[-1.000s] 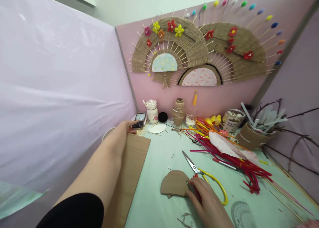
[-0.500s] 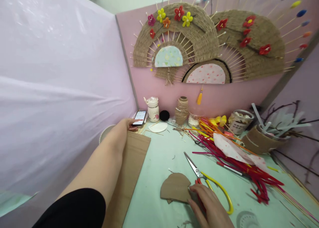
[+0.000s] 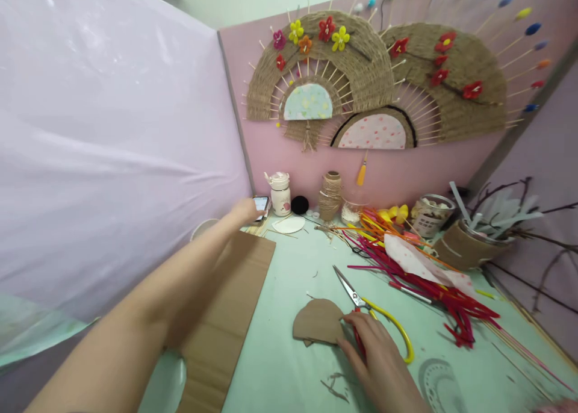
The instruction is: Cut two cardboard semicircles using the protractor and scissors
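My left hand (image 3: 246, 211) is stretched far out over the table's back left corner and touches a phone (image 3: 261, 204) with a lit screen; its fingers are mostly hidden. My right hand (image 3: 368, 347) lies flat on the mint table top. Its fingertips rest on the right edge of a fan-shaped brown cardboard piece (image 3: 317, 321) and over the red handle of the scissors (image 3: 379, 319). The scissors have red and yellow handles and lie with blades pointing up-left.
A long cardboard sheet (image 3: 230, 304) lies under my left arm. Behind stand a white jar (image 3: 280, 195), a twine spool (image 3: 330, 196), a black ball, small containers and a pile of red and orange sticks (image 3: 419, 268). Woven fans hang on the pink wall (image 3: 361, 82).
My left hand has lifted off the cardboard sheet and reached further back onto the phone. My right hand stays on the cardboard piece and scissors.
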`<state>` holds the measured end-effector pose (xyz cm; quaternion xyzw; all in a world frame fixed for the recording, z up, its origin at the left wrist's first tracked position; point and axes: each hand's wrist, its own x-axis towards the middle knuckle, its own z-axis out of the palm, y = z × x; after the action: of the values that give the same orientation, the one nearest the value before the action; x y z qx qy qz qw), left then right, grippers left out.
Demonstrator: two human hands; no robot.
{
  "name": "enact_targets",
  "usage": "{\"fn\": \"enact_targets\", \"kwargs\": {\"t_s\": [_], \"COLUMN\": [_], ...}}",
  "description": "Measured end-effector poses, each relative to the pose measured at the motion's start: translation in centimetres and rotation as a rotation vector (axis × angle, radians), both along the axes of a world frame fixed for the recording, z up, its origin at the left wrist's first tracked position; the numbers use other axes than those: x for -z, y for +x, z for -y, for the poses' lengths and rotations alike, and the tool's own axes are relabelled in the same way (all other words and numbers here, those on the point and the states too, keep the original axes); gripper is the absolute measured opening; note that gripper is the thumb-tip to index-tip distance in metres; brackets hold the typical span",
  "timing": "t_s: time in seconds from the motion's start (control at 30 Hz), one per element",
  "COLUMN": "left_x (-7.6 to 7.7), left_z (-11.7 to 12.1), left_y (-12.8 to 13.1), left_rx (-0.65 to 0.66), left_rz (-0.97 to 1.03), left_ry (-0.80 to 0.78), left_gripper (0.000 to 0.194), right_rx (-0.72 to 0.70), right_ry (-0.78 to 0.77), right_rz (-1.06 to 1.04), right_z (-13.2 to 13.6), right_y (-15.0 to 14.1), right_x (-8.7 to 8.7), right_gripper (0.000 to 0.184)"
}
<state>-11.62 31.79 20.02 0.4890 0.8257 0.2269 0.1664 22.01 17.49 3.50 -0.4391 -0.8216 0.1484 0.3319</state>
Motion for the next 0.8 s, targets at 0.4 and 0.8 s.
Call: {"fn": "enact_targets", "kwargs": {"t_s": [0.4,0.8], "left_x": [9.1,9.9], "left_z": [12.5,13.4], "left_y": [14.7,15.0], "left_rx": [0.771,0.651], "left_rz": [-0.221,0.056], "left_ry": [-0.315,0.016], "left_gripper": [0.074,0.042], "right_rx": [0.067,0.116], "right_ry": [-0.056,-0.095], "right_rz": [0.069,-0.077], "right_z": [-0.1,-0.3], "right_y": [-0.5,0.0], "right_x": [-1.2,-2.2], "right_gripper": [0.016,0.027]}}
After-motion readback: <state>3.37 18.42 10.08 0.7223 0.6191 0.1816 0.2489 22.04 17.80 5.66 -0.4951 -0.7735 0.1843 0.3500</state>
